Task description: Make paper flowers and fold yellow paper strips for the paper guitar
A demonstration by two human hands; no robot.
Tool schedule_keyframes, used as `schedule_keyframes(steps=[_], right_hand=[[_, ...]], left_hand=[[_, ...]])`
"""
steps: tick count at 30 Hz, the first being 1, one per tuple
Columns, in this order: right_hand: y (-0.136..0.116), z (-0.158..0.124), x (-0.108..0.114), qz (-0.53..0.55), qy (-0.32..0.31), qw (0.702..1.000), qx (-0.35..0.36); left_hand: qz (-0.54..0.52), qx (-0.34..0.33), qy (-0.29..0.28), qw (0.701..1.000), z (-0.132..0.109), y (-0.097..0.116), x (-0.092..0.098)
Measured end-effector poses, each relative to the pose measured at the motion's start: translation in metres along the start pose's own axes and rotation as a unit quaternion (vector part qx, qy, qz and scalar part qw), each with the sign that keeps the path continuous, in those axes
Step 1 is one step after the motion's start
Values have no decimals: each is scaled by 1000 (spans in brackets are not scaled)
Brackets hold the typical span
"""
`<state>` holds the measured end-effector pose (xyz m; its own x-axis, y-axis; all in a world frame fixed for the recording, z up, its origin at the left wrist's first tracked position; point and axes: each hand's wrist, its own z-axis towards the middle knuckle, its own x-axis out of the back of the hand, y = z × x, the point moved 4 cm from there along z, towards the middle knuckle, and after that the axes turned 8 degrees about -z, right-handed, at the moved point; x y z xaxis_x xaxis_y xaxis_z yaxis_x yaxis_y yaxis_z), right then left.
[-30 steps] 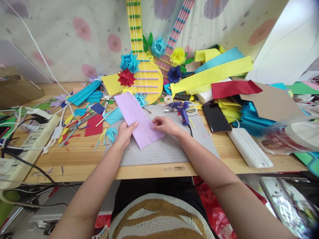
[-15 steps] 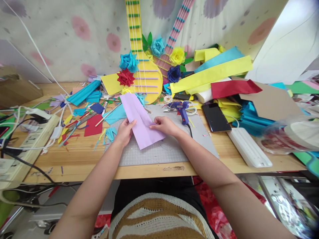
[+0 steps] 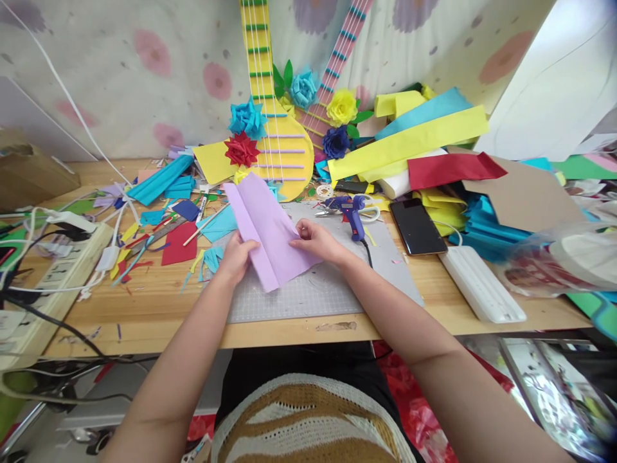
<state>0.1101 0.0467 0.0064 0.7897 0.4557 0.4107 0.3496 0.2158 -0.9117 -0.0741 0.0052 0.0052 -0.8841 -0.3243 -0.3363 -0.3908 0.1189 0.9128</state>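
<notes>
A sheet of lilac paper (image 3: 277, 231), creased lengthwise and partly unfolded, is held between my two hands above the grey cutting mat (image 3: 308, 305). My left hand (image 3: 238, 256) grips its left edge, thumb on top and fingers underneath. At the right edge, my right hand (image 3: 315, 241) pinches the paper between thumb and fingers. Beyond my right hand lies a blue glue gun (image 3: 353, 215), its cord running down over the mat. Light blue paper pieces (image 3: 219, 225) and a red paper square (image 3: 180, 243) lie to the left of my left hand.
At the back stands a yellow paper guitar (image 3: 284, 151) with paper flowers. A phone (image 3: 417, 226) and a white power strip (image 3: 482, 283) lie to the right. Rolled and folded coloured paper (image 3: 409, 141) is heaped behind them. Another power strip (image 3: 62, 283) with cables sits on the left.
The folded lilac paper has been opened wider, so a broader panel shows to the right of its crease. My left hand has moved slightly left; my right hand has barely moved.
</notes>
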Motion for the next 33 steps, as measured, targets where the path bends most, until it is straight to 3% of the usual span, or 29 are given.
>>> schedule_keyframes(steps=[4, 9, 12, 15, 19, 27, 33], right_hand=[[-5, -4, 12, -23, 5, 999, -49], [-6, -9, 14, -68, -74, 988, -115], [-4, -9, 8, -18, -123, 986, -111], [0, -7, 5, 6, -95, 987, -128], [4, -5, 9, -75, -26, 985, -155], [5, -4, 16, -153, -26, 975, -158], [1, -3, 11, -70, -22, 993, -94]], left_hand=[[30, -12, 19, 999, 7, 9, 19], [94, 34, -33, 994, 7, 7, 24], [135, 68, -83, 985, 3, 7, 21], [180, 135, -153, 962, -4, 6, 18], [229, 195, -214, 929, -11, 7, 18], [229, 202, -216, 927, -10, 9, 22], [220, 176, -182, 942, -11, 12, 12]])
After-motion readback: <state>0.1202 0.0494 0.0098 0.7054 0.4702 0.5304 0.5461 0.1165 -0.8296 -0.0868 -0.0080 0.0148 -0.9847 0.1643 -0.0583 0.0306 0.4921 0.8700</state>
